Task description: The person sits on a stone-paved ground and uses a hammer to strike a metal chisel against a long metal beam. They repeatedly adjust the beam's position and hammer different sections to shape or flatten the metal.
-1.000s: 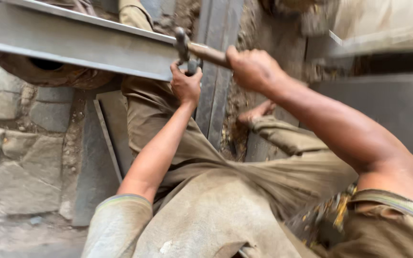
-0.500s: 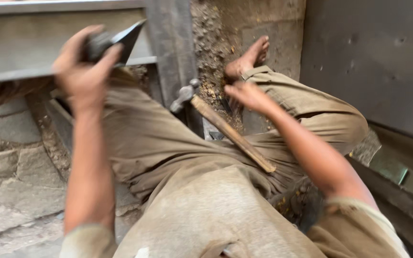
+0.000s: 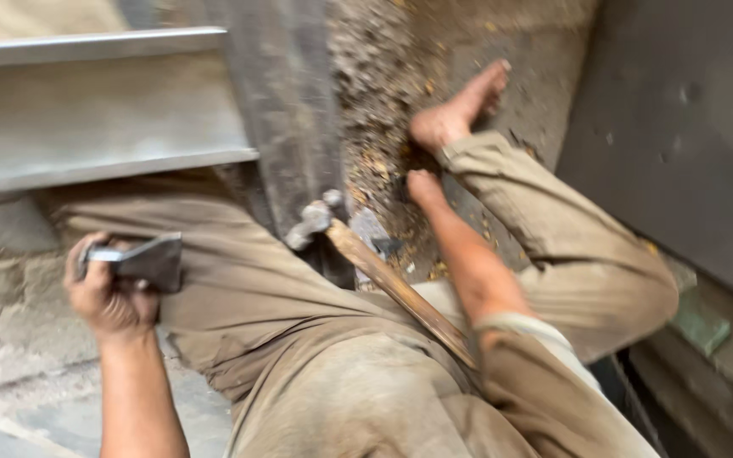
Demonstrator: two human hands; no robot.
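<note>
left hand point(image 3: 108, 288) fist closed round metal wedge point(image 3: 148, 259), held off lap under steel beam point(image 3: 95, 119) edge | right hand point(image 3: 424, 188) on gritty ground, grip unclear | hammer point(image 3: 383, 276) resting loose across thigh

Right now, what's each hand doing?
Left hand: closed around a metal wedge.
Right hand: down on the gritty ground, holding nothing visible; grip unclear.

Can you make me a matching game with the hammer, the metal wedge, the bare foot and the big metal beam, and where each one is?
1 hammer
2 metal wedge
3 bare foot
4 metal beam

a in the left hand
b resting across the lap
c top left, over the leg
d on gritty ground, top middle

Pairs: 1-b, 2-a, 3-d, 4-c
</note>
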